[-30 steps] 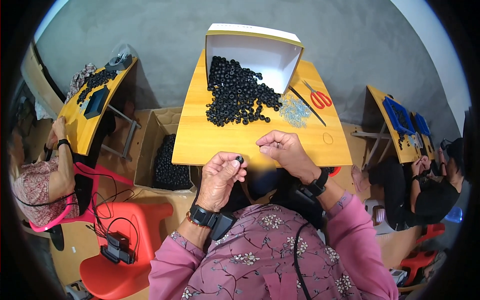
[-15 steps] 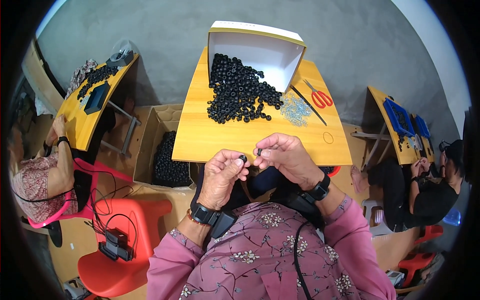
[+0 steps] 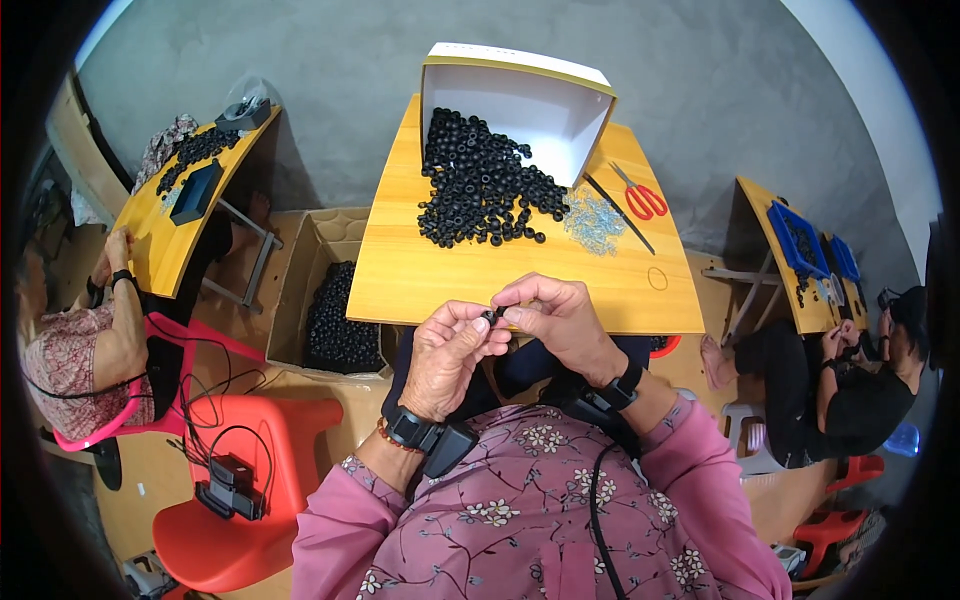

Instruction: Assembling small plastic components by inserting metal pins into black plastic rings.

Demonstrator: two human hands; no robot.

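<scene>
Both hands meet just off the near edge of the table [image 3: 420,290]: the left hand [image 3: 452,350] and right hand [image 3: 555,320] pinch one small black ring [image 3: 494,316] between their fingertips, close to the body where fine work is easiest. Farther on, a heap of rings [image 3: 480,185] spills from a tipped white box [image 3: 520,110] — kept within reach — with a clear scatter of small parts [image 3: 595,222] and red scissors [image 3: 640,198] to the right (set aside). A carton [image 3: 315,260] of rings waits on the floor, left.
</scene>
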